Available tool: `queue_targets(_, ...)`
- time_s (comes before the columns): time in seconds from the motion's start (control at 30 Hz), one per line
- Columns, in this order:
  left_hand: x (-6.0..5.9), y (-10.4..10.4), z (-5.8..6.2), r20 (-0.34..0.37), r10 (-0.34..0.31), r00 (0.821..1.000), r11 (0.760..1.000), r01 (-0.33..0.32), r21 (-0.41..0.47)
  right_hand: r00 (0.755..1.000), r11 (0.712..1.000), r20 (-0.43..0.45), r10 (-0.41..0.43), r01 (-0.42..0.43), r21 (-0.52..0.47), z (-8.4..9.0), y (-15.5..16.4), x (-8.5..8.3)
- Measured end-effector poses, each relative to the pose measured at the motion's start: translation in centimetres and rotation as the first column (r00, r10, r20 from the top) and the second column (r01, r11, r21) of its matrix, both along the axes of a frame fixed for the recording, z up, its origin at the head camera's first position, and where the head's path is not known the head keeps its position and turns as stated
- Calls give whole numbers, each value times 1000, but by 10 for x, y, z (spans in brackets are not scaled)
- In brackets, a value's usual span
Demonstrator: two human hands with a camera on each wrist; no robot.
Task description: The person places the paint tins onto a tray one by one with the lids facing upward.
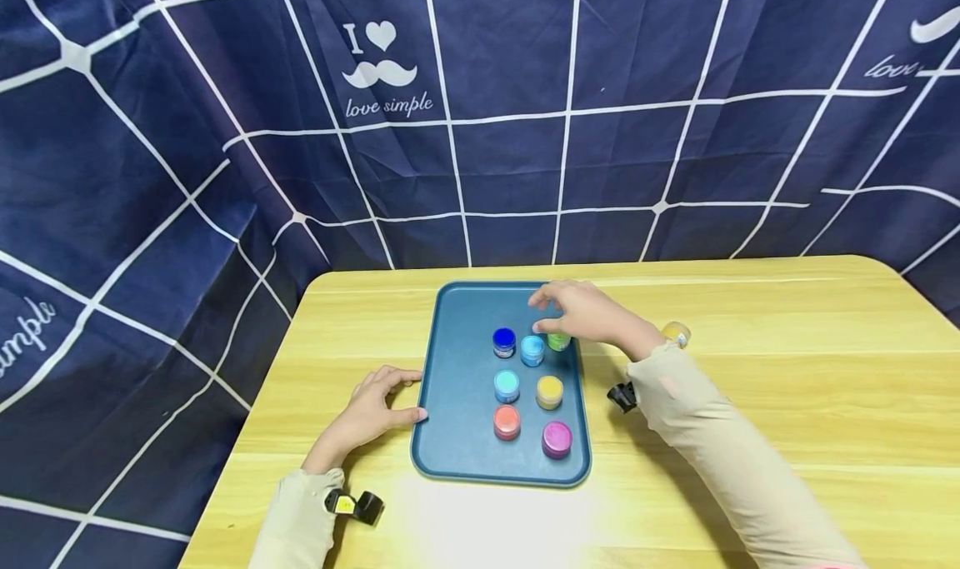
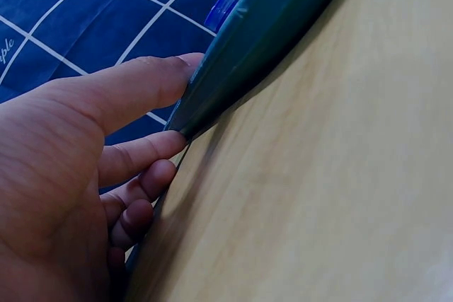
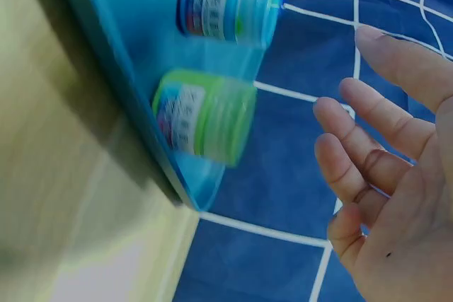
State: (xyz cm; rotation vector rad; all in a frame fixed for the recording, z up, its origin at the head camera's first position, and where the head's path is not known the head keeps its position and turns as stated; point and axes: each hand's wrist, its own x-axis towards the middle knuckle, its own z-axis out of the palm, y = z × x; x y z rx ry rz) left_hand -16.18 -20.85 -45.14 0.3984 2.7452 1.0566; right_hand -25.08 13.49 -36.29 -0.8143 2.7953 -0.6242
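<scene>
Cream sleeves are lying nearest in the head view; the left hand (image 1: 372, 408) is resting on the pale wooden counter (image 1: 750, 369), fingers relaxed, thumb touching the left rim of the dark teal plastic tray (image 1: 457, 369). The right hand (image 1: 588, 312) is hovering with fingers spread over the small green-lidded plastic jar (image 1: 558, 341) in the tray's far right part, beside a light-blue-lidded jar (image 1: 532, 350).

Left wrist view is showing the thumb (image 2: 152, 79) pressing the tray's rim (image 2: 262, 40), hidden detail elsewhere.

Right wrist view is revealing open fingers (image 3: 368, 157) apart from the green jar (image 3: 205, 114). It looks light, rigid, slick; gripping around the lid seems best.
</scene>
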Motion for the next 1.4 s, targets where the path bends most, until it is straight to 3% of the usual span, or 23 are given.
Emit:
queue_targets(0.23,0,-1,-1,-9,-4,1000,1000,4,-3,999,999,-47,-27,26,-22,9,25,2)
queue_targets(0.73,0,0,0,4,5,1000,1000,-5,3,993,990,-12,-118,116,-78,19,96,10)
queue_targets(1.17,0,0,0,15,10,1000,1000,-10,0,983,981,107,-152,163,-101,-2,151,13)
queue_targets(1.4,1,0,1,15,4,1000,1000,-4,3,978,977,128,-165,180,-114,-12,169,15)
